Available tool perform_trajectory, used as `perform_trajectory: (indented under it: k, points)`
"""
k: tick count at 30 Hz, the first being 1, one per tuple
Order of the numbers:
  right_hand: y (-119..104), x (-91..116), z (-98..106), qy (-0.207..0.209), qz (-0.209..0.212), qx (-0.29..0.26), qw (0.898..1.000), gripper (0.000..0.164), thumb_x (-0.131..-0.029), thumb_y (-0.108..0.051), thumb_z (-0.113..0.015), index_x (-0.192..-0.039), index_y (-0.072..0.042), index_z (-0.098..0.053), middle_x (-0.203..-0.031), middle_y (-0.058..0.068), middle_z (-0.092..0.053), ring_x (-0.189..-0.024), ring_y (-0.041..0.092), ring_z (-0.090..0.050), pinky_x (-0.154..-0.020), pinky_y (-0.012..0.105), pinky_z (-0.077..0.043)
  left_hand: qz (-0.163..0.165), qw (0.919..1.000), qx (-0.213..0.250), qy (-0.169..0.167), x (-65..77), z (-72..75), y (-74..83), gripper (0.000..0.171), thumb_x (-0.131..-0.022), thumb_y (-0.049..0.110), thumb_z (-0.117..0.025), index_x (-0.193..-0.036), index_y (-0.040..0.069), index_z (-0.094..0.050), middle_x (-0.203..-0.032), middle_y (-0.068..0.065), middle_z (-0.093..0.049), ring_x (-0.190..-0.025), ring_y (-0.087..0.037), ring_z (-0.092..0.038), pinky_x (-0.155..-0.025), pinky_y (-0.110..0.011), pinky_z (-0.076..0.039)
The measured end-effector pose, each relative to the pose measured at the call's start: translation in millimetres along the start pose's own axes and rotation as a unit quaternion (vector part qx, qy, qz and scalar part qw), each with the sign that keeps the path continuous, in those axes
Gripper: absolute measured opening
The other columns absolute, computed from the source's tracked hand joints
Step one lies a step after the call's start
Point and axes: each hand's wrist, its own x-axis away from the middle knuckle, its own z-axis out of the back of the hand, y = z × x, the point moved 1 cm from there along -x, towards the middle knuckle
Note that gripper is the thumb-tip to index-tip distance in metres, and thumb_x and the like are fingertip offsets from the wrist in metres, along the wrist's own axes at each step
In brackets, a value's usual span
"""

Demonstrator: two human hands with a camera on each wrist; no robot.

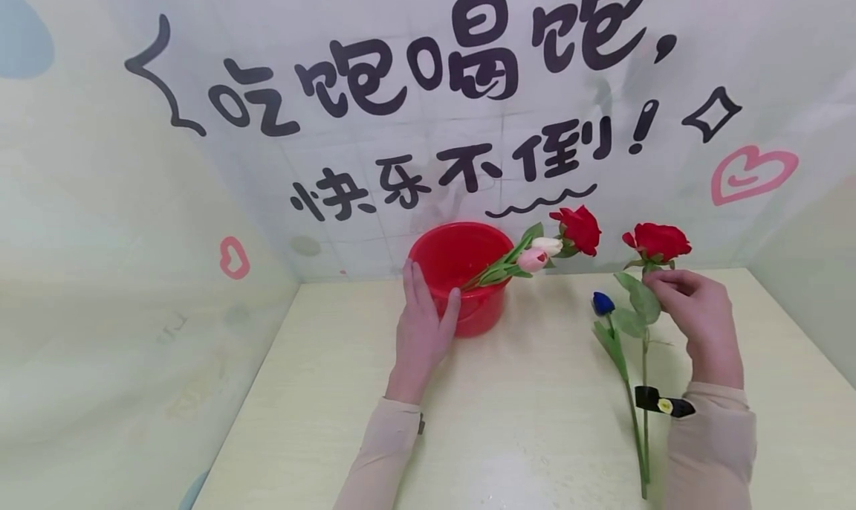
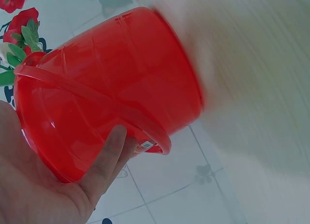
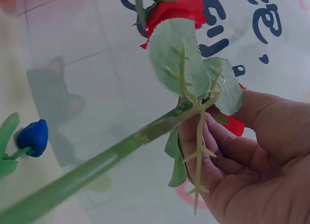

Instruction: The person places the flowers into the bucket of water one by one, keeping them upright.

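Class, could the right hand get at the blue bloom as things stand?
Probably yes: the blue bloom lies close by, uncovered. But the right hand pinches a red rose, so it would likely need to set that down first.

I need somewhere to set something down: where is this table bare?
Bare table lies left of the red bucket and between the left sleeve and the blue tulip. It's crowded around the tulip, where the right hand holds a red rose.

Pale tbl (image 1: 535, 413), wht wall (image 1: 381, 12), blk lettering (image 1: 483, 43), pink hearts (image 1: 742, 184)
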Motion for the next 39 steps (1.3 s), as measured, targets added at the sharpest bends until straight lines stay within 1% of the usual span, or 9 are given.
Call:
perform_trajectory:
  k: [8,11,14,17,22,30,34,36,39]
  points:
    - [-15,9,9,0.021,0.015,-0.08,0.996,0.021,-0.103,-0.031,-0.069,-0.121,-0.02,-0.072,-0.098,-0.021,-0.067,-0.091,0.0,-0.063,-0.076,0.008,-0.051,-0.002,1.0,0.0,0.0,0.2,-0.3,1.0,0.103,-0.099,0.05,-0.068,-0.17,0.01,-0.006,-0.173,-0.008,-0.021,-0.129,-0.033,-0.061,-0.095,-0.048,-0.06]
    - [-20,13,11,0.033,0.021,-0.109,0.993,0.018,-0.102,-0.027,-0.07,-0.119,-0.021,-0.073,-0.1,-0.02,-0.068,-0.093,0.002,-0.062,-0.077,0.007,-0.051,0.0,1.0,-0.002,-0.001,0.2,-0.6,0.1,0.103,-0.099,0.051,-0.067,-0.17,0.01,-0.005,-0.173,-0.008,-0.02,-0.129,-0.033,-0.061,-0.095,-0.048,-0.06]
    - [-26,16,12,0.052,0.028,-0.157,0.986,0.013,-0.101,-0.023,-0.073,-0.113,-0.021,-0.076,-0.098,-0.017,-0.07,-0.093,0.004,-0.062,-0.075,0.007,-0.051,-0.001,1.0,-0.001,-0.001,0.4,-0.7,-0.4,0.103,-0.099,0.05,-0.068,-0.17,0.011,-0.004,-0.173,-0.008,-0.02,-0.129,-0.034,-0.061,-0.095,-0.049,-0.06]
    - [-32,19,11,0.069,0.035,-0.215,0.974,0.012,-0.098,-0.017,-0.076,-0.11,-0.019,-0.078,-0.096,-0.015,-0.072,-0.092,0.005,-0.062,-0.075,0.007,-0.051,-0.002,1.0,-0.001,-0.001,0.5,-0.5,-0.3,0.104,-0.099,0.05,-0.068,-0.17,0.011,-0.004,-0.173,-0.009,-0.019,-0.128,-0.034,-0.062,-0.094,-0.049,-0.061]
    - [-45,24,3,0.098,0.041,-0.288,0.952,0.018,-0.095,-0.015,-0.08,-0.113,-0.012,-0.079,-0.099,-0.009,-0.074,-0.093,0.01,-0.063,-0.075,0.008,-0.053,-0.005,1.0,-0.002,0.001,0.2,-0.6,-0.3,0.103,-0.099,0.05,-0.068,-0.17,0.01,-0.005,-0.172,-0.009,-0.021,-0.124,-0.033,-0.064,-0.093,-0.049,-0.061]
    - [-67,30,-19,0.149,0.082,-0.39,0.905,0.025,-0.09,-0.005,-0.083,-0.113,0.003,-0.078,-0.101,0.006,-0.077,-0.091,0.017,-0.067,-0.075,0.014,-0.057,-0.002,1.0,-0.002,0.001,0.3,-1.1,-1.7,0.103,-0.099,0.049,-0.068,-0.17,0.011,-0.004,-0.172,-0.009,-0.022,-0.123,-0.034,-0.064,-0.093,-0.048,-0.061]
    - [-75,34,-27,0.152,0.102,-0.42,0.889,0.026,-0.09,-0.003,-0.082,-0.113,0.007,-0.076,-0.102,0.01,-0.076,-0.086,0.018,-0.069,-0.074,0.017,-0.06,-0.001,1.0,-0.002,-0.002,-0.3,-1.2,-1.9,0.104,-0.099,0.05,-0.068,-0.17,0.011,-0.004,-0.172,-0.009,-0.021,-0.124,-0.033,-0.064,-0.093,-0.048,-0.061]
    - [-78,36,-30,0.147,0.105,-0.445,0.877,0.028,-0.09,-0.003,-0.082,-0.114,0.009,-0.075,-0.103,0.013,-0.075,-0.083,0.018,-0.071,-0.075,0.019,-0.061,0.0,1.0,-0.002,-0.002,-0.6,-1.3,-1.7,0.104,-0.099,0.05,-0.069,-0.17,0.011,-0.004,-0.172,-0.009,-0.021,-0.127,-0.033,-0.062,-0.093,-0.048,-0.061]
    - [-81,36,-32,0.142,0.104,-0.492,0.853,0.03,-0.09,0.0,-0.081,-0.116,0.011,-0.073,-0.106,0.016,-0.073,-0.081,0.02,-0.073,-0.077,0.024,-0.063,0.002,1.0,-0.003,-0.003,-1.1,-1.7,-1.5,0.105,-0.098,0.049,-0.07,-0.17,0.012,-0.004,-0.172,-0.008,-0.021,-0.129,-0.032,-0.061,-0.094,-0.048,-0.061]
